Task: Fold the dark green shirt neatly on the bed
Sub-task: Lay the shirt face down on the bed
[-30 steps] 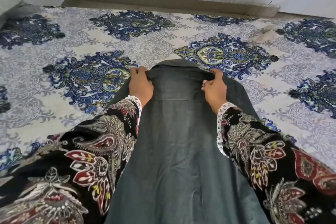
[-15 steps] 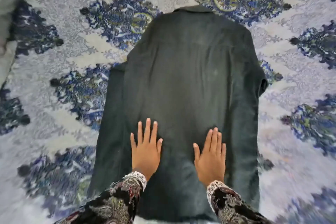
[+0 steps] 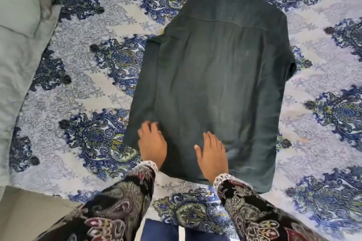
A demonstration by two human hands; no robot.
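One cam only — head-worn, wide-angle, looking fwd and steeply down onto the bed (image 3: 82, 31) from above its near edge. Close range: both patterned sleeves enter from the bottom of frame, and the left hand (image 3: 151, 144) and right hand (image 3: 212, 154) sit in the lower-middle. The dark green shirt (image 3: 215, 84) fills the centre, collar toward the top of frame, hem toward the wearer. Bed edge runs across the bottom left; a grey-green pillow (image 3: 17, 0) sits at the upper-left corner. Straight lines bow toward the frame edges — typical wide lens. No 2nd view, so no overlap to report.
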